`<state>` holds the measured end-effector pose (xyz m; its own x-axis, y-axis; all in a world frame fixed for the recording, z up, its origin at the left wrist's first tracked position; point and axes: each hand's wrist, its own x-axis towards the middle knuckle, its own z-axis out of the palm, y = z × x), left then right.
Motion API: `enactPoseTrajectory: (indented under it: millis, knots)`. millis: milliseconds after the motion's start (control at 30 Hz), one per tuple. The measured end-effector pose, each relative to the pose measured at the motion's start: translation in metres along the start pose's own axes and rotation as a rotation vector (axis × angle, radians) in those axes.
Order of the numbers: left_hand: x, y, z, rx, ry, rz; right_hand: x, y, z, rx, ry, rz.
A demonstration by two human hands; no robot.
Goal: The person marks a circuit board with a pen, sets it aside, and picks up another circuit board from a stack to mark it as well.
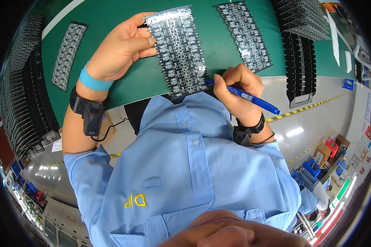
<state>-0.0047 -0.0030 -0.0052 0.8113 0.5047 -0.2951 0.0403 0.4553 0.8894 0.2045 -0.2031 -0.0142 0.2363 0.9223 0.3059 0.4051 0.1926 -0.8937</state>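
Observation:
My left hand [132, 43] grips the left edge of a black circuit board panel [178, 49], fingers and thumb closed on its upper part. The panel is covered in rows of small silvery parts and reaches down to the table's near edge. In my right hand [241, 90] is a blue marker pen [255, 100], held in a writing grip. Its tip is at the panel's lower right edge; whether it touches cannot be made out. A second circuit board panel [246, 37] lies to the right, and a narrower one [69, 55] lies to the left.
The green table mat [107, 20] lies under the panels. At the left a black rack [27, 94] holds several upright boards; another black rack [300, 61] with boards stands at the right. A blue stool [311, 166] and seated people are beyond, at lower right.

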Motion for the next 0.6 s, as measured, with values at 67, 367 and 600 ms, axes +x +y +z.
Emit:
enactPoseTrajectory:
  millis: [67, 367, 600]
  knots:
    - [0.0001, -0.0008, -0.0013, 0.004, -0.006, 0.005, 0.0002, -0.0003, 0.0002, -0.007, -0.002, 0.001]
    - [0.0003, 0.0013, 0.0000, 0.000, -0.010, -0.001, 0.0018, -0.0048, -0.0004, 0.052, 0.039, 0.028]
    - [-0.0007, 0.0018, -0.0001, 0.029, -0.023, -0.017, 0.0019, -0.0075, 0.0008, 0.067, 0.046, 0.045]
